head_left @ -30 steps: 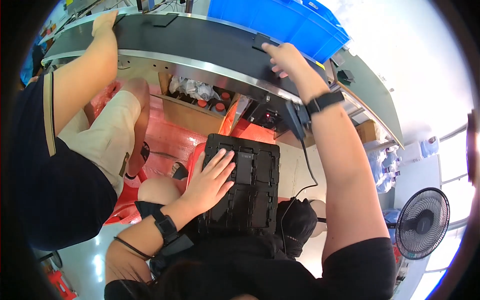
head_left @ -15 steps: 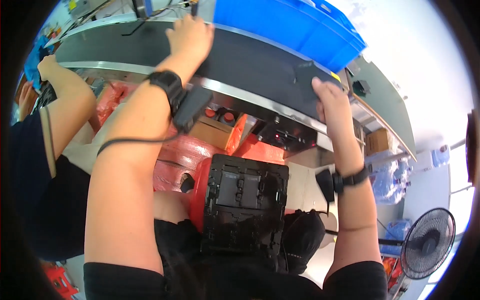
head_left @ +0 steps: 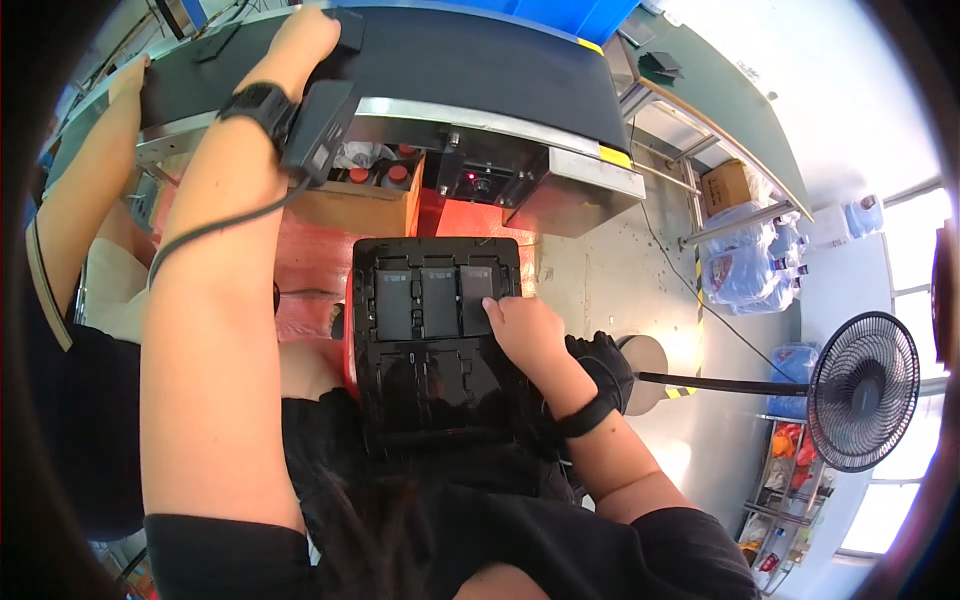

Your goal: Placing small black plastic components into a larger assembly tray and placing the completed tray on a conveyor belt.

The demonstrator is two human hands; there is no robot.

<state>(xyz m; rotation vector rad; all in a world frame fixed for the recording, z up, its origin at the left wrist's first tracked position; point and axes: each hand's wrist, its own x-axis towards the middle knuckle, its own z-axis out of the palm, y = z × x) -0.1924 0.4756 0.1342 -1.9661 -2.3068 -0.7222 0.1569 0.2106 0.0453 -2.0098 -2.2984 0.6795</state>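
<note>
Tray: the black moulded tray (head_left: 440,247) is sitting over the lap, close to the torso, on the near side of the conveyor (head_left: 470,60).
Blocks in tray: the left block (head_left: 394,306), middle block (head_left: 438,303) and right block (head_left: 477,295) are lying side by side in the far row, their long axes running away from the person.
Right hand: the right hand (head_left: 533,335) is touching the right block at its near right side, the thumb lying on the block and the other fingers curling beneath the hand; whether they are gripping it, I cannot tell.
Left hand: the left hand (head_left: 308,42) is resting over the conveyor, its fingers bending at the left side of a dark piece (head_left: 350,30); their tips are hidden, so I cannot tell how far they are closing on it.
Key relation: the dark piece is lying just right of the left fingers, beyond the tray and to its left; the left hand is being much the nearer to it, the right hand to the tray. Its visible part is running lengthwise away from the person.
Farther left: another flat dark piece (head_left: 217,43) is lying on the conveyor, between the left hand and a co-worker's hand (head_left: 129,76).
Right side: loose dark pieces (head_left: 660,66) are lying on the green counter (head_left: 738,115).
</note>
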